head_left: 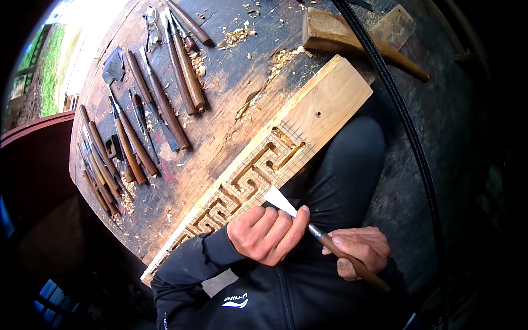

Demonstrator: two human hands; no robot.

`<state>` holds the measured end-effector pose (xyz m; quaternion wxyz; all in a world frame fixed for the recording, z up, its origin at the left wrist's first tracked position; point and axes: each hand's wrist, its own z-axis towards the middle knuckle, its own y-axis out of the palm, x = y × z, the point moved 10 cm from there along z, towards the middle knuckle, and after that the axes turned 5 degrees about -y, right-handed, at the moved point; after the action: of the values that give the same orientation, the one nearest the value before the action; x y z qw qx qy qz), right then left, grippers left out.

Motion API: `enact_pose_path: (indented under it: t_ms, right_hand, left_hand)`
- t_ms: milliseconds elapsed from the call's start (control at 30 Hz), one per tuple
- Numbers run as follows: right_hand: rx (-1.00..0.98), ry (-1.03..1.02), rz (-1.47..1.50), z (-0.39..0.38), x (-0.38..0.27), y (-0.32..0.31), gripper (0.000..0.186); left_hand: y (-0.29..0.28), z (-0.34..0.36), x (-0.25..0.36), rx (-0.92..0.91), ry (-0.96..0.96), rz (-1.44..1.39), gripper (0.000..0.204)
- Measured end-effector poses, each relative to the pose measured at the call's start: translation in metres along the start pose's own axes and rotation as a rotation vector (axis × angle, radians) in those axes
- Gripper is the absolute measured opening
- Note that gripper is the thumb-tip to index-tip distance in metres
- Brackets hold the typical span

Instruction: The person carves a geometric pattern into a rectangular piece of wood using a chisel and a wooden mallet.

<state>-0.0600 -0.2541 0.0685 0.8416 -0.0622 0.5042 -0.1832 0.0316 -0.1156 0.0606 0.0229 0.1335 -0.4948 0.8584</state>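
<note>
A pale wooden board (340, 92) lies diagonally along the table edge, pencilled with a grid and cut with an angular meander of grooves. A chisel (361, 269) with a wooden handle, metal ferrule and wide flared blade has its tip at the board's near edge, by the carving. My left hand (267, 235) is closed, fingers curled around the blade's lower part. My right hand (357, 250) grips the wooden handle below the ferrule, thumb along it.
The worn wooden table (231, 121) holds several chisels and gouges (165, 118), eyeglasses (155, 33), shavings (237, 37) and, at back right, a wooden mallet (330, 34). A black braided cord (407, 126) crosses the right side. My dark-clothed leg (346, 170) is under the board.
</note>
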Motion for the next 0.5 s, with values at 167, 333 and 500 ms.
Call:
enact_pose_path:
  t_ms: [167, 333, 500]
  right_hand:
    - [0.012, -0.017, -0.065, -0.001, -0.004, 0.0, 0.022]
    - [0.018, -0.009, -0.072, 0.009, -0.008, 0.0, 0.02]
    - [0.022, -0.021, -0.039, 0.002, -0.003, 0.003, 0.021]
  left_hand:
    - [0.001, -0.002, -0.001, 0.012, -0.015, -0.033, 0.034]
    - [0.002, -0.003, -0.006, -0.039, -0.102, -0.094, 0.038]
    - [0.0, 0.0, -0.007, 0.038, -0.11, -0.113, 0.034]
